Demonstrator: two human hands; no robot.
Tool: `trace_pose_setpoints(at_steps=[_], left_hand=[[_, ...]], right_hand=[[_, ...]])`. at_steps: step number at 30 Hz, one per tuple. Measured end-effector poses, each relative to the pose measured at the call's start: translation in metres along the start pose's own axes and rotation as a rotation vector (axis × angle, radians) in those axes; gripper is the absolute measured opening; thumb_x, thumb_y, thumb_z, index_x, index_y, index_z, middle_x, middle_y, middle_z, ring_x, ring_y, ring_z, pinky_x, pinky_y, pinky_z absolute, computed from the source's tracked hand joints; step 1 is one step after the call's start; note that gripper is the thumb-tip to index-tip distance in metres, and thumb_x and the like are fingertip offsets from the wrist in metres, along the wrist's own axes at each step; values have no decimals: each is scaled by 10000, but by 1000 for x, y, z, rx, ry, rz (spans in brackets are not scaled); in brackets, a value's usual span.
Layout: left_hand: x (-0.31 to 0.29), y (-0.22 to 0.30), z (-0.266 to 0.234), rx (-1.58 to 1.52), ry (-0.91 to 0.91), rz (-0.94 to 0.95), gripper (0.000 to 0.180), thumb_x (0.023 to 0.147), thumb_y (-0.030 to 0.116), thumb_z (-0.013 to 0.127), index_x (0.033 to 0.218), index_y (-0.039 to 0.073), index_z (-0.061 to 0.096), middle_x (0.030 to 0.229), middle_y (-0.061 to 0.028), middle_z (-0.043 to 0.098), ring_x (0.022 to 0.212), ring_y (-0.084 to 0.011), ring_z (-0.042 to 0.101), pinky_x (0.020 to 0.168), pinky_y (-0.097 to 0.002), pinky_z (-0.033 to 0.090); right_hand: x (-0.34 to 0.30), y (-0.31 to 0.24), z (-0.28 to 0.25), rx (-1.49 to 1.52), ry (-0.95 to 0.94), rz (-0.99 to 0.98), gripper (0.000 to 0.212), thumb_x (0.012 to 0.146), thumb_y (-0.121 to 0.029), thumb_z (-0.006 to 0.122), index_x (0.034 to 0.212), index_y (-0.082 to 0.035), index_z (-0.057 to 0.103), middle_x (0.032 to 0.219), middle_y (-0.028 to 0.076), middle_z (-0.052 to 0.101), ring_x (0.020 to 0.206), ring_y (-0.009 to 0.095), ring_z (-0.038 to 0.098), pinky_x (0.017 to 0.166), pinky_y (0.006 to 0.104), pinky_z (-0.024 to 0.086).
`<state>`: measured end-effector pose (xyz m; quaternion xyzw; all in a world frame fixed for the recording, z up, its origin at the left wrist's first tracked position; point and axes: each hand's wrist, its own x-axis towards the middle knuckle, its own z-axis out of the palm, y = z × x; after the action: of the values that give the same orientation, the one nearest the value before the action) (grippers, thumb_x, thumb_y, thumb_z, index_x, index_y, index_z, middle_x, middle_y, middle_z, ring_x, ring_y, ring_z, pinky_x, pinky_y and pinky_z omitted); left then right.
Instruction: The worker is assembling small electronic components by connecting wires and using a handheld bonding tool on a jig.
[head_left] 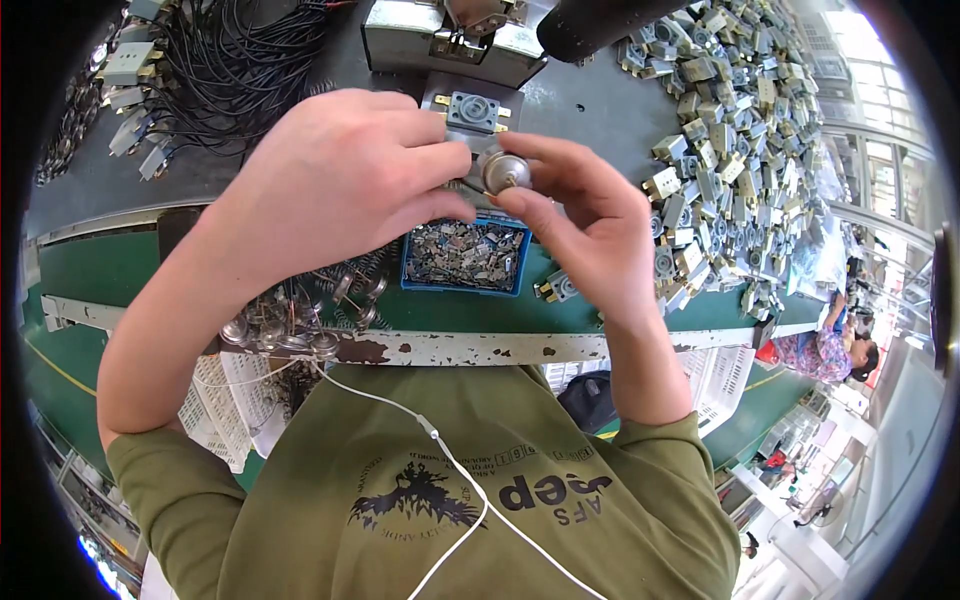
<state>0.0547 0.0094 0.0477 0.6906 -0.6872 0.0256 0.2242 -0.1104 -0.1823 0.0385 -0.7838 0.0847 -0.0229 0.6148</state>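
My right hand [600,225] pinches a round silvery metal cap-shaped part [507,172] between thumb and fingers, in front of the machine. Close to its left side, my left hand [365,165] is closed, fingertips together; a thin dark piece shows between those fingertips and the round part, but what the left fingers grip is mostly hidden. Just beyond both hands, a grey square switch-like body [472,112] with brass tabs sits on the metal plate of the machine [455,45]. Below the hands stands a blue tray [463,291] filled with small metal pieces.
A big heap of grey switch-like bodies [710,160] covers the right side. Black cables [235,70] lie at the far left. Coiled metal parts with round ends [300,310] lie near the table's front edge [480,348]. A dark cylinder [600,25] juts in overhead. Another person [825,350] sits far right.
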Motion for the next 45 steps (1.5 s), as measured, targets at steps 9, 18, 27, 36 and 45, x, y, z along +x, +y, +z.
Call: trace_pose_setpoints(at_steps=[9, 18, 27, 36, 45], left_hand=[[2, -1, 2, -22, -111, -58, 298, 857, 312, 763, 994, 94, 613, 786, -51, 637, 792, -261, 670, 697, -396, 523], [24, -22, -8, -294, -16, -272, 420, 835, 181, 798, 1241, 161, 694, 681, -50, 596, 641, -262, 604, 631, -394, 483], [32, -44, 21, -102, -273, -372, 310, 930, 345, 713, 1210, 216, 680, 859, -108, 741, 844, -341, 720, 755, -464, 557], [28, -38, 27, 37, -226, -327, 307, 952, 329, 688, 1234, 215, 647, 843, -86, 735, 807, -308, 728, 666, -429, 559], [21, -40, 29, 8, -246, -305, 271, 970, 326, 667, 1188, 176, 609, 786, -84, 703, 781, -309, 715, 647, -437, 542]], right_hand=[[17, -2, -10, -34, -254, 107, 330, 990, -67, 697, 1309, 14, 664, 1093, 66, 730, 1001, 93, 657, 891, 263, 531], [8, 8, -26, 41, 364, -110, 381, 1052, -68, 596, 1420, 18, 544, 1123, 126, 715, 875, 112, 650, 772, 266, 534], [69, -61, -43, 55, 682, -900, 473, 1059, -88, 523, 1472, 84, 372, 1293, 297, 622, 954, 232, 698, 752, 334, 574], [83, -75, -31, 117, 741, -867, 444, 1026, -141, 607, 1376, 63, 424, 1158, 247, 642, 872, 215, 685, 712, 330, 569], [103, -101, 1, 179, 743, -763, 387, 991, -174, 677, 1262, 38, 501, 997, 174, 674, 720, 178, 668, 633, 304, 555]])
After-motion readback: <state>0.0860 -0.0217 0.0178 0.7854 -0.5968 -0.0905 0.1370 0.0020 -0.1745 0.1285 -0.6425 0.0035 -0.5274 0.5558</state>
